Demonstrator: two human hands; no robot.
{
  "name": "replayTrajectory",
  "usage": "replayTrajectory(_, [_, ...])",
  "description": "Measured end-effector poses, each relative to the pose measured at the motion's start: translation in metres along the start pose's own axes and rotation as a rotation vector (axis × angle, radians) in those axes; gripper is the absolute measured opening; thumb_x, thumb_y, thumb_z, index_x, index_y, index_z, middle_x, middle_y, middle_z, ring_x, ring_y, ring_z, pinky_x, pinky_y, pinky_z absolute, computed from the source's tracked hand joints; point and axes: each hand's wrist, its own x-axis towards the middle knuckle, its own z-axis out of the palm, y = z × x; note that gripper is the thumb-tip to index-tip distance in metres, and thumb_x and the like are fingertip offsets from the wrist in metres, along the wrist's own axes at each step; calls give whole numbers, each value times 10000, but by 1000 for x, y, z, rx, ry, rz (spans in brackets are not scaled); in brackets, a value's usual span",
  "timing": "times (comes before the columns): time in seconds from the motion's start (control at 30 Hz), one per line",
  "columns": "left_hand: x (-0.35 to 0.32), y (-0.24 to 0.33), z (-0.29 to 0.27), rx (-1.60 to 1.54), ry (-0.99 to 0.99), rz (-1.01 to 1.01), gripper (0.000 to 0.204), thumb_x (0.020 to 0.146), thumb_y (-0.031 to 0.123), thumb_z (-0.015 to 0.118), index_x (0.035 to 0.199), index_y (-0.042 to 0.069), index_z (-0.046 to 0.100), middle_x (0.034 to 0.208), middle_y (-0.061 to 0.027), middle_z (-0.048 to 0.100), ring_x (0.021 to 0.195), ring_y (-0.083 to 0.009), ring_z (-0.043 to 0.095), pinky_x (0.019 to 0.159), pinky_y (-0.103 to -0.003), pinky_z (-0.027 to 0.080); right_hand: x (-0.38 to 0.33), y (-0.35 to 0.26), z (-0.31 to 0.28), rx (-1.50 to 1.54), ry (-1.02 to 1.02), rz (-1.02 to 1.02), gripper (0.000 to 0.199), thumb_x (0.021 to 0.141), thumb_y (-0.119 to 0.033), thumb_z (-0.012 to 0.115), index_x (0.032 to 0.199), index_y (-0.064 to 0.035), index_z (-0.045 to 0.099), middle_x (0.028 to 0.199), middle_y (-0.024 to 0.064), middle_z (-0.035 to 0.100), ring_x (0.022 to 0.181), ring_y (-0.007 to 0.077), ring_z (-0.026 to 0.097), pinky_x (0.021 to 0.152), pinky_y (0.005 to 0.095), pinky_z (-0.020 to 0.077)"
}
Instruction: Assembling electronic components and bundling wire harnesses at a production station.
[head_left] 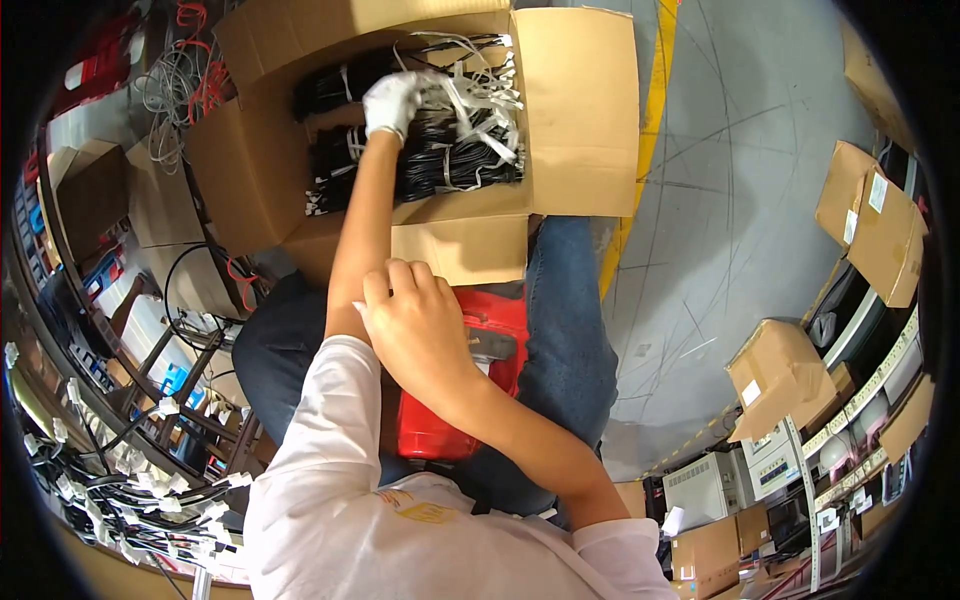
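Observation:
My left hand [392,106], in a white glove, reaches into an open cardboard box [578,115]. It is over bundles of black cables [455,165] with white connectors at their ends. White strips [478,112] lie loose among the cables, right beside the gloved fingers. Those fingertips are blurred, so their grip does not show. Bare and closed, my right hand [412,320] presses against my left forearm with its fingers curled. Its palm side is hidden, and so is anything within it.
Between my legs is a red plastic object [440,425], partly covered by my right arm. Black cables with white connectors [150,490] hang on a rack at the lower left. Cardboard boxes [875,220] stand along the right, beyond a yellow floor line [655,110].

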Motion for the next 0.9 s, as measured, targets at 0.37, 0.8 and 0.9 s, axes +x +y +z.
replayTrajectory(0.37, [-32,-66,-39,669,64,270,433,846,322,623,1149,17,575,1132,-222,597,1044,-402,569,908,-465,443,10,-14,-15,82,106,-25,208,789,-172,678,881,-19,571,850,112,551,838,280,557,728,385,476])
replayTrajectory(0.8, [-33,-80,13,1295,-543,110,738,538,440,820,1119,46,590,1156,-169,608,1116,-316,567,936,-385,473,5,-15,-5,-66,54,-49,181,776,-133,618,907,-9,612,839,85,553,851,241,552,729,347,466])
replayTrajectory(0.9, [-25,-76,4,1265,-569,157,646,540,441,809,1050,79,647,1048,-153,654,1006,-306,620,885,-378,499,10,-16,-11,-64,84,-11,186,771,-146,643,893,-10,605,846,90,553,852,245,553,732,352,468])
